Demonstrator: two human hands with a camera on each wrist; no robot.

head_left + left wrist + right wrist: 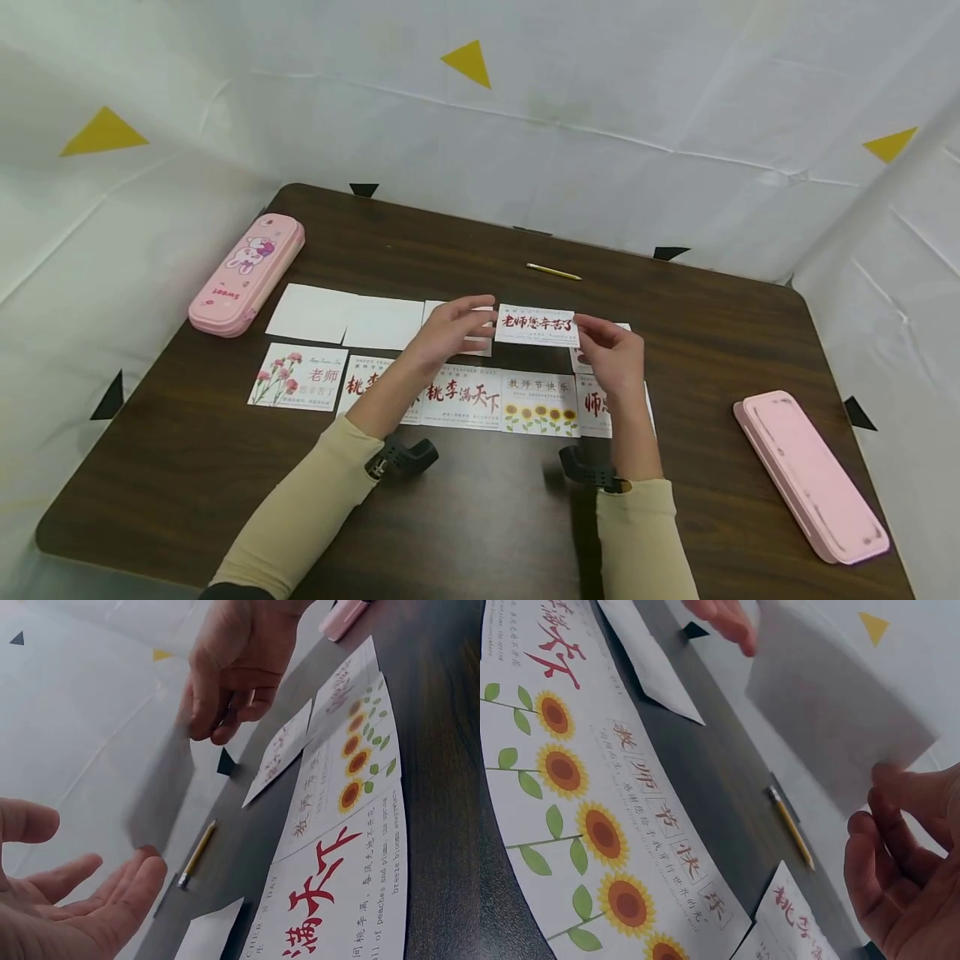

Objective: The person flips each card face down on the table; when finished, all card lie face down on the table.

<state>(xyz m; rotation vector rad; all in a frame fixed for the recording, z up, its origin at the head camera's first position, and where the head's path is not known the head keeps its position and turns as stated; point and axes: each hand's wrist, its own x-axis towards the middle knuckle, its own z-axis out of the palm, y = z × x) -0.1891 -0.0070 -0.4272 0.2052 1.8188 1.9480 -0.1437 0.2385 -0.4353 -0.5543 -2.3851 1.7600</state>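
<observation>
Card with red lettering [537,326] is held raised and tilted over the table [480,508], between the fingertips of the two hands. Right hand [617,354]: thumb and fingers are clamped on the card's right end. Left hand [450,329]: fingers are extended, with the thumb standing apart; the fingertips meet the card's left edge (the card is blurred in the wrist views, so firm contact cannot be told).

Directly below the card, on the person's side of the fingers, lies the sunflower card [540,404]. To its left, below the left fingers, is a red-lettered card [463,396]; farther left, a second one [360,375] is partly covered by the left forearm. The flower card [298,377] ends that row, well left of the fingers. Below the right fingers, the right-hand end card [592,408] is partly blocked by the wrist, and an upper-row card [581,360] by the hand.

Under the left fingers sits a partly hidden card [432,312], followed leftward by two blank cards [384,322]. A pencil [553,272] lies beyond the fingertips. Outermost are two pink cases: a decorated case [247,275], far left of the left fingers, and a plain case [810,475], well right of the right fingers.
</observation>
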